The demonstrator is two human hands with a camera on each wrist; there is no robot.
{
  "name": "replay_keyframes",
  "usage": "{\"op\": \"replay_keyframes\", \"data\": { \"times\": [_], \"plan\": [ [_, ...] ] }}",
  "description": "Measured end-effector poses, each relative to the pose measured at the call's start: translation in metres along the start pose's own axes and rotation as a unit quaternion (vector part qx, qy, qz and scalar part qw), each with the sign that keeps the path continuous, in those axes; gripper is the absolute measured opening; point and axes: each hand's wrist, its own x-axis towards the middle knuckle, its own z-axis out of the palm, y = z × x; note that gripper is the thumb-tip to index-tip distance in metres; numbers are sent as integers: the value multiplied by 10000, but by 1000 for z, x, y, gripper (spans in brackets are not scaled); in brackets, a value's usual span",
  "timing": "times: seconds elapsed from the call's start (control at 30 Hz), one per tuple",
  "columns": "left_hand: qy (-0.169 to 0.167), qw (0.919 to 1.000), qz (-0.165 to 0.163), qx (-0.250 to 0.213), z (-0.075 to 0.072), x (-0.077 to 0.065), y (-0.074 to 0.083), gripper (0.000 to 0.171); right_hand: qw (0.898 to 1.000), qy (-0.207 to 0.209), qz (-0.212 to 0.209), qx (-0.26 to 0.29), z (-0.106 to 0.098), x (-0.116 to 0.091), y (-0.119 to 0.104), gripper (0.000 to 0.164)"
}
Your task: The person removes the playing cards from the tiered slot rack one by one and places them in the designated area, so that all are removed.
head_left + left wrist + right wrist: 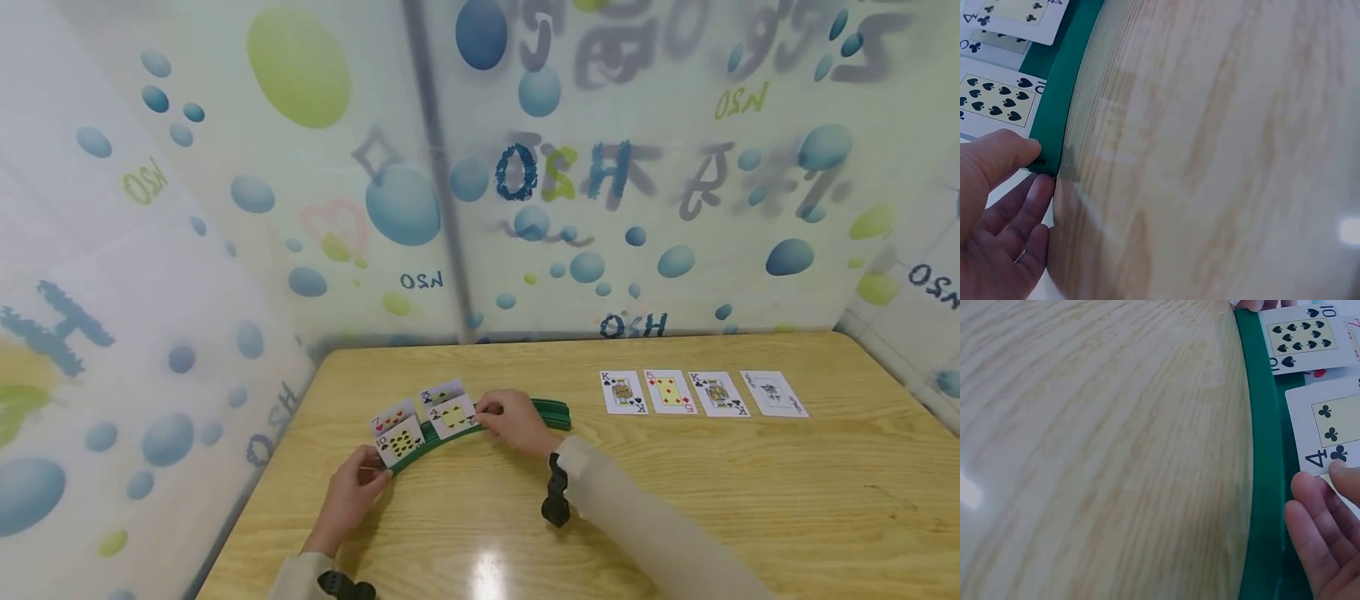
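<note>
A curved green card holder [553, 414] lies on the table. My left hand [347, 493] grips its left end, thumb on top, as the left wrist view shows. Right above that thumb the ten of spades [999, 100] stands in the holder, in front of the seven of hearts [387, 417]. Between thumb and fingers, my right hand [517, 422] pinches the four of clubs [1335, 422] by its lower corner, over the holder. Behind it stands another clubs card [444, 391], partly covered.
Four cards lie face up in a row at the back right of the wooden table [675, 500]: a king [623, 392], the five of diamonds [670, 392], another king [718, 394] and a joker-like card [773, 393]. A printed curtain [480, 250] hangs behind the table.
</note>
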Motion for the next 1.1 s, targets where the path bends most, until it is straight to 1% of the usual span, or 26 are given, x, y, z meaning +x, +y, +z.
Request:
{"op": "replay_keyframes", "data": {
  "times": [0.1,0.23,0.3,0.47,0.7,0.77,0.9,0.97,1.1],
  "plan": [
    [-1,10000,-3,4,0,0,0,21,9999,70,-67,-42,-8,-5,-2,8],
    [8,10000,-27,38,0,1,-1,22,9990,258,-126,-341,-21,-13,-2,7],
    [0,10000,-44,44,0,1,-1,22,9978,386,-160,-513,-29,-18,-1,6],
    [-54,9999,-105,16,0,1,0,23,9963,612,-93,-602,-53,-30,3,7],
    [-41,9999,-98,4,0,0,1,23,9925,882,165,-833,-86,-50,8,8],
    [-27,9999,-98,-10,-1,0,1,23,9920,929,260,-809,-95,-56,10,9],
    [-39,10000,-79,-14,-1,0,1,24,9924,1006,398,-578,-112,-70,11,13],
    [-57,9999,-109,-23,-1,0,1,24,9916,1070,452,-567,-121,-77,13,15],
    [-50,9999,-113,6,-1,0,1,24,9887,1167,693,-632,-134,-91,17,18]
  ]
}}
